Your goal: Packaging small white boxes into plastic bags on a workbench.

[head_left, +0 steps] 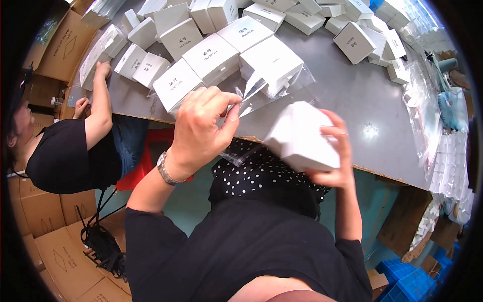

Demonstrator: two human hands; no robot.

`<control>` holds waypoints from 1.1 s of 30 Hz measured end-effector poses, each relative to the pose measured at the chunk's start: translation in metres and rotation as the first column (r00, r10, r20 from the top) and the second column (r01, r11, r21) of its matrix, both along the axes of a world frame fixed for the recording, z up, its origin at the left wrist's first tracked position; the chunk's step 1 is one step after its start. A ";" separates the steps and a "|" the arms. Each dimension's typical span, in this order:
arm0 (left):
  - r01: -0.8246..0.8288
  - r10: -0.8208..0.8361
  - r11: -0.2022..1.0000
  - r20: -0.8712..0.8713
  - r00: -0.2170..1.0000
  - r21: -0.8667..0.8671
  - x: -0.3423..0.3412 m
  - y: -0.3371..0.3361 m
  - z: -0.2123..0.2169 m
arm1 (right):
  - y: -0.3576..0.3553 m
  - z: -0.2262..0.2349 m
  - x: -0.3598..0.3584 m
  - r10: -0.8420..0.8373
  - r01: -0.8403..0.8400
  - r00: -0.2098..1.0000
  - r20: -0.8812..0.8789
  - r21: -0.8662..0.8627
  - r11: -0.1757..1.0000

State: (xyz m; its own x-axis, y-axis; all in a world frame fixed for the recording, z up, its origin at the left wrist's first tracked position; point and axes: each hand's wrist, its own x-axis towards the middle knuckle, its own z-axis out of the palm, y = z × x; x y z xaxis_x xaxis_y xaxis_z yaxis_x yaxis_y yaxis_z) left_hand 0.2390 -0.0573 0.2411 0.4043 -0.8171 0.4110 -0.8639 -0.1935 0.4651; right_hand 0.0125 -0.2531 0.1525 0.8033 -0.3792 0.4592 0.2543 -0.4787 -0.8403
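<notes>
My left hand (204, 121), with a metal-band watch on its wrist, pinches the edge of a clear plastic bag (256, 103) between thumb and forefinger. Part of the thin film spreads over the table toward a white box (271, 58) with a lifted white flap or sheet at its near corner. In my right hand (338, 151) is another white carton (302, 133), tilted and blurred by motion, gripped at its right side above the table's front edge. Left of the film, closed white boxes (210, 56) stand side by side, close to my left knuckles.
Many white boxes (354, 43) lie along the far side of the grey table (372, 126). Clear plastic bags (422, 105) cover its right end. At left, a co-worker in black (70, 161) touches boxes. Brown cartons (65, 251) and blue crates (407, 282) stand below.
</notes>
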 end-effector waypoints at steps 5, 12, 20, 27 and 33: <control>0.016 -0.009 0.988 0.045 0.999 -0.153 -0.005 -0.006 -0.003 | 0.049 0.010 0.096 -0.213 0.157 0.973 -0.090 -0.417 0.895; 0.060 -0.042 0.971 0.081 0.996 -0.232 -0.021 0.007 -0.034 | 0.073 -0.002 0.085 -0.482 0.449 0.874 0.062 -0.482 0.752; 0.187 -0.185 0.963 0.030 0.982 -0.192 -0.015 -0.010 -0.039 | 0.052 -0.011 0.123 -0.346 0.132 0.903 -0.255 -0.602 0.788; 0.040 -0.018 0.982 0.117 0.993 -0.183 0.067 -0.015 -0.003 | -0.093 0.052 0.079 -0.277 0.249 0.960 -0.039 -0.327 0.912; -0.292 0.305 0.951 0.480 0.823 -0.103 0.195 -0.138 -0.027 | -0.251 0.024 0.081 -0.850 0.456 0.525 -0.051 -0.826 0.331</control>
State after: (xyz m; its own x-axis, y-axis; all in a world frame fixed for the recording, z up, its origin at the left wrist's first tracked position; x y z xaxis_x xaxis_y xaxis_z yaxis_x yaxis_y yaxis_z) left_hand 0.4343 -0.1954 0.2138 0.3708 -0.6766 0.6362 -0.8810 -0.4730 0.0104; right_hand 0.0932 -0.5044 0.1762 0.5788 -0.6196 0.5301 -0.6886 -0.7196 -0.0892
